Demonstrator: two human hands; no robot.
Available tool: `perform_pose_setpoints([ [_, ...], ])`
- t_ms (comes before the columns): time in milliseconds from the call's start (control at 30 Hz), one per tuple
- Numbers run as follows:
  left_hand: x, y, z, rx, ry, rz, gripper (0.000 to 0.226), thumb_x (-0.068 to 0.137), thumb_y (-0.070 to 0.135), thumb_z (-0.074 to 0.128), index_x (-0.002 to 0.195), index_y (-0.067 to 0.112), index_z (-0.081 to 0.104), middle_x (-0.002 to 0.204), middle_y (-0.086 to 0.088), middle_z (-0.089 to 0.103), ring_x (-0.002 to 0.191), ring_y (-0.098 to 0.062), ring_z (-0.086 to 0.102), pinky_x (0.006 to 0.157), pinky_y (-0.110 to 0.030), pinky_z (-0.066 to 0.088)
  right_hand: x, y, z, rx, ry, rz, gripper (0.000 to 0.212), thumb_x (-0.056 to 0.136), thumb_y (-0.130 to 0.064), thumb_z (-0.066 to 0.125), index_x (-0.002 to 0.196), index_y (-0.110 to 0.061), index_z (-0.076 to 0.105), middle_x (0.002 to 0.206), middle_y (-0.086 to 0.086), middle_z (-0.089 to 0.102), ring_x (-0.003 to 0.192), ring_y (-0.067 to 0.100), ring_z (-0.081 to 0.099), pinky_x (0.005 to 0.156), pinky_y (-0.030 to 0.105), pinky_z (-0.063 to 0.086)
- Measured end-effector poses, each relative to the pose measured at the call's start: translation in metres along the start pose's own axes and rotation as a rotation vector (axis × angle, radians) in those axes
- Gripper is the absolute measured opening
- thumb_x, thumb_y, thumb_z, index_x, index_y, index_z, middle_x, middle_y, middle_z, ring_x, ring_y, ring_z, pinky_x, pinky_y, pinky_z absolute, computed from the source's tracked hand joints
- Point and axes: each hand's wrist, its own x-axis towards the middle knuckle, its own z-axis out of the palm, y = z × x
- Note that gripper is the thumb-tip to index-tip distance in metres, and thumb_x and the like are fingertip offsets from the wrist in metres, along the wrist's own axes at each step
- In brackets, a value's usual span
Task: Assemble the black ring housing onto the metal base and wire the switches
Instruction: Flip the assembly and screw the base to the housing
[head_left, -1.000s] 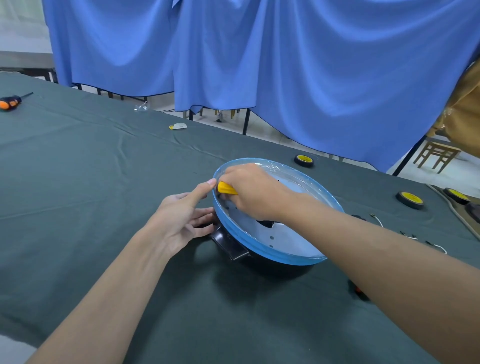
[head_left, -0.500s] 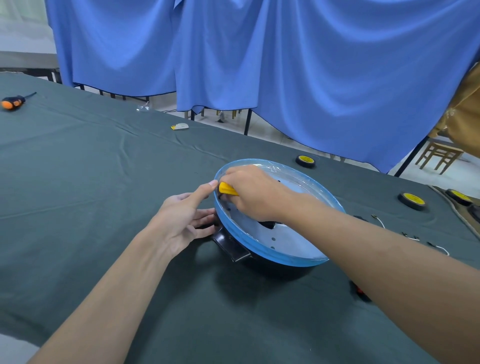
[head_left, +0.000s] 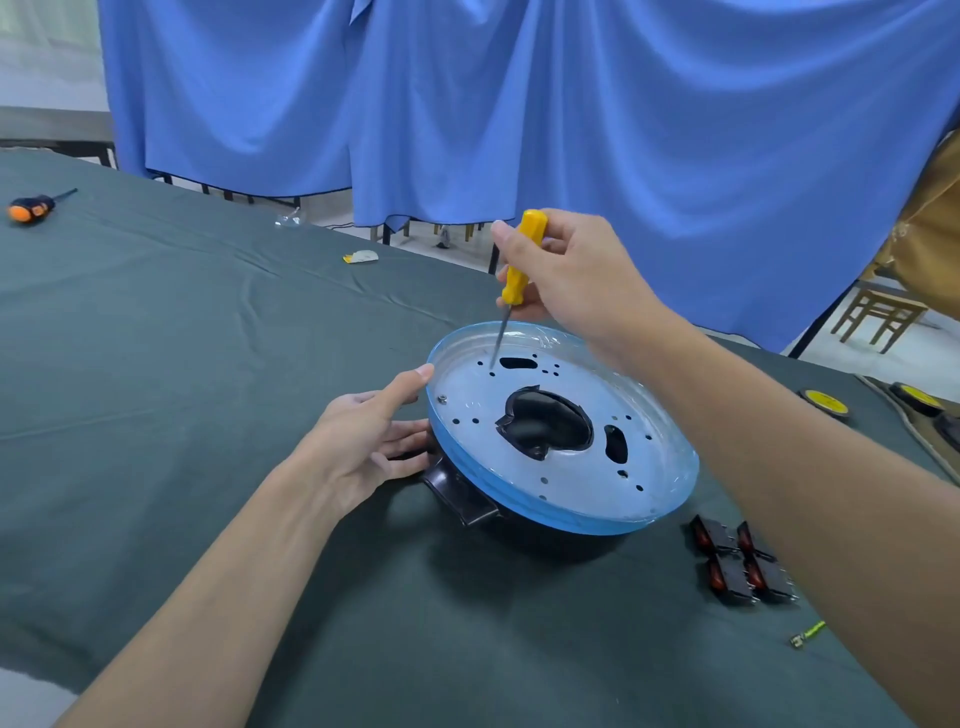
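Steadying the assembly: my left hand (head_left: 363, 441) lies at the 9 o'clock side of the metal base (head_left: 571, 486). Its thumb tip touches the blue rim, and the other fingers are straight and close together against the black ring housing (head_left: 460, 496) beneath. My right hand (head_left: 571, 280), up at 12 o'clock, has thumb and fingers curled round the handle of the yellow screwdriver (head_left: 522, 260). The blade points down over the holes near 11 o'clock; whether it touches I cannot tell. One screw (head_left: 442, 398) sits just inside the rim at 9 o'clock. The base lies on the housing on the dark cloth (head_left: 208, 364); the switches (head_left: 737, 564) lie apart at 4 o'clock. Judged handling: the base is stiff thin sheet, probably light, and its filmed face looks slick. It is best held by the rim and housing wall, or by the housing's lug at 7 o'clock.
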Motion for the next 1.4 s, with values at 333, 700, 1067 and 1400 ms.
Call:
perform_pose_setpoints([
  [333,0.001,0.002,-0.001,-0.015,-0.018,-0.015,0.049,0.075,0.038,0.08,0.112,0.01,0.065,0.098,-0.024,0.073,0.085,-0.03,0.071,0.075,-0.04,0.059,-0.009,0.008,0.017,-0.087,0.066,-0.105,0.018,0.095,-0.024,0.059,0.089,-0.008,0.054,0.077,0.012,0.07,0.074,0.019,0.071,0.063,0.034,0.061],
  [700,0.0,0.003,-0.001,-0.04,-0.021,-0.021,0.065,0.071,0.038,0.082,0.123,0.006,0.059,0.094,-0.026,0.073,0.071,-0.028,0.071,0.058,-0.034,0.058,-0.009,0.013,0.02,-0.065,0.04,-0.061,0.019,0.097,-0.025,0.057,0.093,-0.006,0.055,0.077,0.012,0.07,0.089,0.026,0.068,0.063,0.036,0.062],
  [1067,0.001,0.002,-0.001,-0.047,-0.019,-0.018,0.069,0.064,0.039,0.085,0.12,0.007,0.061,0.093,-0.025,0.073,0.073,-0.029,0.072,0.059,-0.036,0.058,-0.013,0.014,0.022,-0.064,0.019,-0.05,0.018,0.097,-0.023,0.058,0.095,-0.005,0.056,0.079,0.011,0.07,0.073,0.018,0.071,0.062,0.032,0.061],
  [1400,0.001,0.001,-0.003,0.017,-0.045,0.0,0.039,0.075,0.039,0.08,0.102,0.011,0.073,0.093,-0.022,0.074,0.081,-0.028,0.073,0.072,-0.037,0.057,-0.003,-0.002,0.017,-0.628,-0.108,-0.307,0.019,0.096,-0.032,0.055,0.084,-0.017,0.051,0.062,-0.002,0.059,0.064,0.02,0.06,0.065,0.031,0.048],
])
